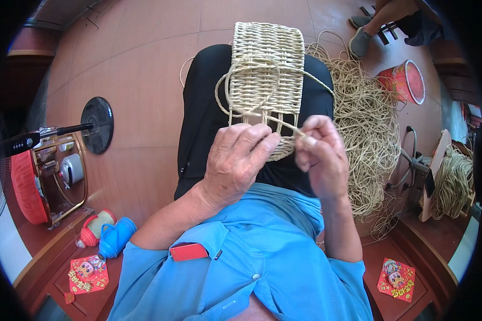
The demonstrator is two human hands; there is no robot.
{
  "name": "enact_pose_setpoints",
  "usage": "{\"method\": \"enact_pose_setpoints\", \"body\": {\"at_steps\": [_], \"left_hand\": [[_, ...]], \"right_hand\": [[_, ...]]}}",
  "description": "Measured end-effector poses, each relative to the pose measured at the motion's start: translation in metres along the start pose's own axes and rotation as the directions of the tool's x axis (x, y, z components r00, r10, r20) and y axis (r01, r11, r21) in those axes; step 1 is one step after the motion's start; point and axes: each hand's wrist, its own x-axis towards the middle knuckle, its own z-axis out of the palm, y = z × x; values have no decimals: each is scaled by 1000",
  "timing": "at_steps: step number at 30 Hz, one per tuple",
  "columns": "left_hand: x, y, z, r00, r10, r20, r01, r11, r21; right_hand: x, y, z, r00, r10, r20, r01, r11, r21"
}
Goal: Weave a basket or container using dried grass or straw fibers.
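A pale woven basket panel (266, 43) of twisted straw-coloured cord lies across my lap. Toward me its weave gives way to a band of bare uprights, then a smaller woven section (281, 152). My left hand (238, 155) rests over the left of that band, fingers bent and pressed on the work; what lies beneath them is hidden. Between thumb and fingers of my right hand (321, 152) is pinched a strand of cord (284, 124), which runs left across the uprights. A loop of cord (219, 88) curls over the panel's left edge.
A large heap of loose cord (361, 128) covers the floor at my right, beside a red bucket (412, 82). Farther right stands a reel of cord (452, 179). At left are a fan base (97, 124) and a blue bottle (118, 235). Another person's foot (360, 43) shows at upper right.
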Motion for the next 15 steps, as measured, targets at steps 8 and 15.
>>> {"method": "enact_pose_setpoints", "body": {"at_steps": [8, 15], "left_hand": [[-1, 18, 3, 991, 89, 101, -106, 979, 174], [12, 31, 1, 958, 63, 281, -164, 921, 353]], "right_hand": [[23, -45, -38, 948, -265, -175, 240, 959, -152], [60, -36, 1, 927, -375, -27, 348, 883, -316]]}}
